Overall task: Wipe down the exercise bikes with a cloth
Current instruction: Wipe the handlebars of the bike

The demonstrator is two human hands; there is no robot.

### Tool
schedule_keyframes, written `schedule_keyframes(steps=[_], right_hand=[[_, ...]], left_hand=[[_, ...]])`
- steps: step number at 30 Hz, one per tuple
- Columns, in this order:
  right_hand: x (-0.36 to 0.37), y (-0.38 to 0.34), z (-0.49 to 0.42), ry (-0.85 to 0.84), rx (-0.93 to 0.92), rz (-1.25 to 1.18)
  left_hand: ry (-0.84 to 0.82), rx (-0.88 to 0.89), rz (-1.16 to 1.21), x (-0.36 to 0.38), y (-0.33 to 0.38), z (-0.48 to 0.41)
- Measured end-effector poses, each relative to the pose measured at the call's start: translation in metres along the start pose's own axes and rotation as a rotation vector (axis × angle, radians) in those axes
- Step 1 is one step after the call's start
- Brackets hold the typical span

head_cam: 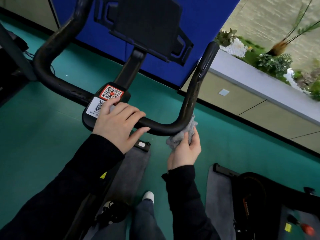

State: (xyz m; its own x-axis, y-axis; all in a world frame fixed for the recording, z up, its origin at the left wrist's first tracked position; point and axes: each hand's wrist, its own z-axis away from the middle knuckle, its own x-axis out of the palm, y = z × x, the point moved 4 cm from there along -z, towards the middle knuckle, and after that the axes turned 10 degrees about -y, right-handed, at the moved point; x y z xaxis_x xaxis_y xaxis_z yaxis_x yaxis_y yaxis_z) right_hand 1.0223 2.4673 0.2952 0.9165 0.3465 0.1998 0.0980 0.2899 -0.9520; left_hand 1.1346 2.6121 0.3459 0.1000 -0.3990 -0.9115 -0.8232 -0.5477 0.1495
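Two hands work at the black handlebar point(164, 126) of an exercise bike, seen from above by the person standing over it. The left hand point(119, 123) holds the middle of the handlebar, its fingers point(133, 112) draped over the top and the thumb lying along the near side. A small grey patch shows under the index finger; it may be fabric, but the view is too poor to be sure.

The right hand point(186, 151) grips a crumpled grey cloth point(183, 134), fingers curled round it, and presses it against the underside of the bar's right bend, where the bar turns upward.

Just beyond the left hand, on the centre plate, sit a red-bordered QR sticker point(111, 92) and a white QR sticker point(96, 106), the index fingertip touching both. Above them a black stem rises to a dark tablet holder point(149, 23).

Both arms wear black sleeves. Below lie a green floor point(43, 127), a grey mat point(133, 170), one white shoe tip point(148, 196), and part of a second bike point(251, 193) at lower right. A blue panel point(199, 32) and a planter point(242, 73) with leafy plants stand behind.
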Motion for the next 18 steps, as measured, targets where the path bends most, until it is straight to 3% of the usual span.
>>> schedule_keyframes(steps=[7, 18], right_hand=[[-0.002, 0.021, 0.010, -0.187, 0.163, -0.143], [-0.005, 0.023, 0.011, -0.412, 0.113, 0.112]], left_hand=[[0.018, 0.005, -0.010, 0.001, -0.001, 0.001], [-0.012, -0.007, -0.024, -0.001, 0.002, 0.001]])
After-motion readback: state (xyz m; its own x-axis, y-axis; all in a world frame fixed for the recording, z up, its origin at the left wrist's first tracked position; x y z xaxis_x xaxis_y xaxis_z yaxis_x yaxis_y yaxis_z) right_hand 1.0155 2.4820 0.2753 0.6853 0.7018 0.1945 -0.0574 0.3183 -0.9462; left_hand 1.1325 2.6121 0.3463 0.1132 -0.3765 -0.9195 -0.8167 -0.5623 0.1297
